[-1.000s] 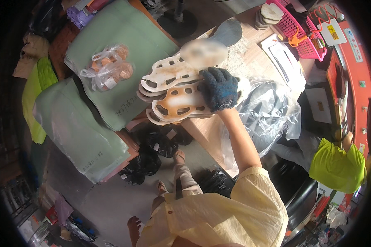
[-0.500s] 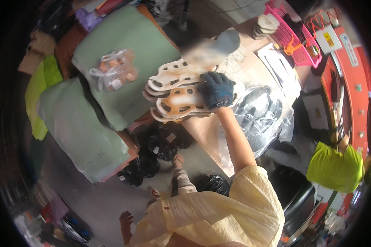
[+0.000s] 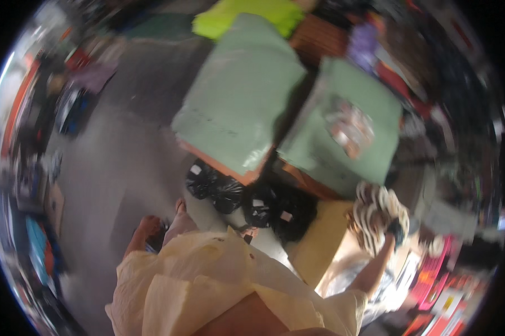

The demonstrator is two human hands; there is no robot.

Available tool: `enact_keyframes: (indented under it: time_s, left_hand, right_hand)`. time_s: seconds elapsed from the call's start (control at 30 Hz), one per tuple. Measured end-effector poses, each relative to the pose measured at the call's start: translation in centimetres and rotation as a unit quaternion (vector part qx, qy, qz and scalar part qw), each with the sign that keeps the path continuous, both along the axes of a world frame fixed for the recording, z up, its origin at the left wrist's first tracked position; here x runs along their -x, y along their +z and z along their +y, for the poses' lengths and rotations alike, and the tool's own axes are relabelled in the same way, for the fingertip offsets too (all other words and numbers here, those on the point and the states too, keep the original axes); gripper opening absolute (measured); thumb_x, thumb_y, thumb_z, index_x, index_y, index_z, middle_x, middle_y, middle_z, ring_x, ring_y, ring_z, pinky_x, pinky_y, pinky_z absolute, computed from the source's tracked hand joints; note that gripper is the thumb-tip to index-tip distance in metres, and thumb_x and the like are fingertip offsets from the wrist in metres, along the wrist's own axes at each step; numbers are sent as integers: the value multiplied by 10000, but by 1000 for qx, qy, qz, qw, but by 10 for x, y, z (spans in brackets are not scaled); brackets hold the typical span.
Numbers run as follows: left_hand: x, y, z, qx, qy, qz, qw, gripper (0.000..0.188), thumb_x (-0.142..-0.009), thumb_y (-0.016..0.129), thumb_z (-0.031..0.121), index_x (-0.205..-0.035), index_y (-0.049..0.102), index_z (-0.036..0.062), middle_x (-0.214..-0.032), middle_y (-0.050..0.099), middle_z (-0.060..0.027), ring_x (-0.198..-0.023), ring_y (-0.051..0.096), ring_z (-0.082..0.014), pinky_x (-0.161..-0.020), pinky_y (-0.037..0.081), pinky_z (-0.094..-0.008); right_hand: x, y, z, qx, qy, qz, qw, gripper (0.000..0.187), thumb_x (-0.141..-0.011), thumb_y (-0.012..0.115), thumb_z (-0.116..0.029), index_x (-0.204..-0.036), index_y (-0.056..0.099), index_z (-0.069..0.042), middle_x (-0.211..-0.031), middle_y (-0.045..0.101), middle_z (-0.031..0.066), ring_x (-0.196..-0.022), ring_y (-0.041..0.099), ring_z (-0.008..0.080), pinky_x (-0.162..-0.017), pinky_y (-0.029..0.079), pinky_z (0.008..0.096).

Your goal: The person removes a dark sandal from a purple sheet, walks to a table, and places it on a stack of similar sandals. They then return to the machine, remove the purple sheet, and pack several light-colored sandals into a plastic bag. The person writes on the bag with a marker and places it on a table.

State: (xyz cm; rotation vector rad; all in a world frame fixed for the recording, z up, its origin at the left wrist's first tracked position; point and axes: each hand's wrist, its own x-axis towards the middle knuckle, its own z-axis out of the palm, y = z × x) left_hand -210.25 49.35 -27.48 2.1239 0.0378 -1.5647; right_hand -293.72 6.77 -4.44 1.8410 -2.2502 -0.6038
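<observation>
Grey floor [image 3: 123,126] takes the left half of the frame, blurred. Pale yellow shirt [image 3: 202,285] on the wearer fills bottom centre. Left green-sheeted stack [image 3: 238,95] is upper centre, shiny film at its lower corner, orange-brown layer under its lower edge. Right green-sheeted stack [image 3: 331,162] sits right of centre, dark gap between the two. Tan tabletop [image 3: 320,241] is lower right, clear plastic sheeting [image 3: 336,283] crumpled on it near the right forearm. Black plastic bags [image 3: 226,194] are bunched at centre, below the left stack, pale labels on some. Lime-green cloth [image 3: 247,19] at top centre, beyond the left stack. Stack of clog uppers [image 3: 370,207], cream with brown tones, is right of centre, low, at the tabletop's far end; layers overlap, count unreadable. Pink basket [image 3: 429,271] lower right, partly cut up by blur. Knotted clear bag [image 3: 350,129] of orange-brown pieces lies on the right stack. Right hand [image 3: 397,232], dark blue glove, is at the clog uppers' right edge; fingers smeared, can't tell if clamped or just resting. Left hand [image 3: 150,225], bare, is lower left of centre, in front of the floor; can't tell if fingers are apart or together.
</observation>
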Motion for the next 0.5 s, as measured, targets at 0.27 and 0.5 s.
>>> enact_keyframes:
  time_s: [0.27,0.5]
  left_hand:
    - [-136,-7,131,13,222,-34,974,140,-817,569,253,-817,609,118,-658,568,-1,-529,543,-126,-461,397,-278]
    - [-265,-14,230,-20,496,-100,862,165,-832,561,270,-908,614,133,-741,595,-2,-537,565,-138,-476,416,-309]
  right_hand:
    - [-293,-133,21,99,78,-77,989,266,-804,541,-276,-970,638,-93,-864,665,144,-768,651,298,-651,512,429]
    - [-726,-233,42,-335,321,-135,875,237,-791,554,-267,-931,637,-95,-862,662,153,-766,650,310,-650,514,435]
